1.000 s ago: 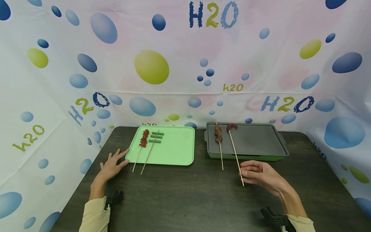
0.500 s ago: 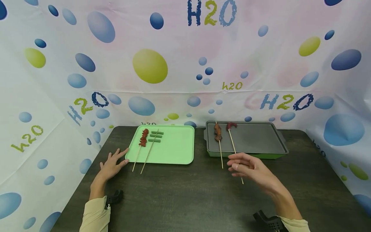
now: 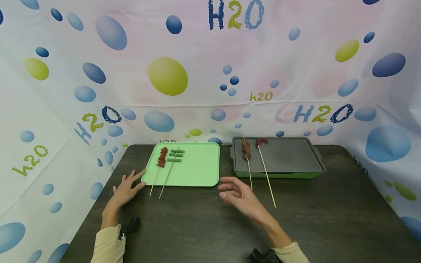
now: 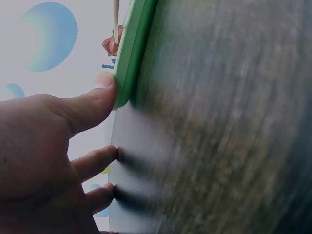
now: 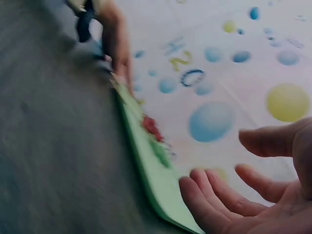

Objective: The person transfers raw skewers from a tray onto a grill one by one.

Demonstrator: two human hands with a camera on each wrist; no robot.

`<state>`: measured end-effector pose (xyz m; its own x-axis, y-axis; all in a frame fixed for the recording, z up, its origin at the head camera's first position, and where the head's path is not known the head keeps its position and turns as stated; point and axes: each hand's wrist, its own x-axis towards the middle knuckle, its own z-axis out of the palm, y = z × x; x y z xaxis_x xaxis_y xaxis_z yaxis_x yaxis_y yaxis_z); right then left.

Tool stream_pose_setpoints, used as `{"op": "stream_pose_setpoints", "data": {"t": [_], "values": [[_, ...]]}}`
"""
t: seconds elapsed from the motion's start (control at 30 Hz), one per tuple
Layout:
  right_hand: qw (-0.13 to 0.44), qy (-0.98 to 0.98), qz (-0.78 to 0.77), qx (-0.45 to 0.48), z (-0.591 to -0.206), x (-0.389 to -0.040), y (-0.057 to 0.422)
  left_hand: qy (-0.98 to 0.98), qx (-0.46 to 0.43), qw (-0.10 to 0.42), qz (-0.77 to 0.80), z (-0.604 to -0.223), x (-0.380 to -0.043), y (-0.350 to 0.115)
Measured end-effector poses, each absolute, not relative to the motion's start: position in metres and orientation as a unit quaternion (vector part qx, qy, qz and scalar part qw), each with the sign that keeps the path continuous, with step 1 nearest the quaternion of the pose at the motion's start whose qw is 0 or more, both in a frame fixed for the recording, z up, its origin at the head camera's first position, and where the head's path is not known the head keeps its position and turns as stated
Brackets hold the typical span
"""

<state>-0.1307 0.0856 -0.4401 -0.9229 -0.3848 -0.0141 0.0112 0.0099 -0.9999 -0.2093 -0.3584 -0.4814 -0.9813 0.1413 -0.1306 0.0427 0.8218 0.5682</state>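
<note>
My left hand [image 3: 124, 190] rests with spread fingers at the left edge of the green tray [image 3: 200, 171]; its thumb touches the rim in the left wrist view. On the tray lie a skewer of red meat chunks [image 3: 162, 157] and a skewer with green pieces [image 3: 175, 155], their sticks jutting over the front edge. My right hand [image 3: 241, 197] hangs just off the tray's front right corner, fingers loosely bent and nothing in them. Two more skewers lie on the grill plate [image 3: 292, 157]: one with browned meat [image 3: 246, 149], one with a dark red curled piece [image 3: 261, 141].
The grill plate sits on a green base [image 3: 283, 175] at the back right of the dark table [image 3: 184, 226]. Behind the table hangs a white curtain [image 3: 204, 54] printed with blue and yellow-green dots.
My right hand has let go of the stick of the skewer with the curled piece and moved left toward the tray. That skewer stays on the grill plate. The left hand has not moved.
</note>
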Motion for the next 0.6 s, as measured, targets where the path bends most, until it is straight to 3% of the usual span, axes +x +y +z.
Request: {"op": "stream_pose_setpoints", "data": {"t": [0.2,0.6], "values": [[0.165,0.675,-0.707,-0.132,-0.456,-0.138,0.045,0.952,0.047,0.084,0.291,-0.481,-0.209,-0.36],[0.277,0.553,-0.783,-0.072,-0.472,-0.159,-0.02,0.953,0.049,0.08,0.289,-0.482,-0.209,-0.359]]}}
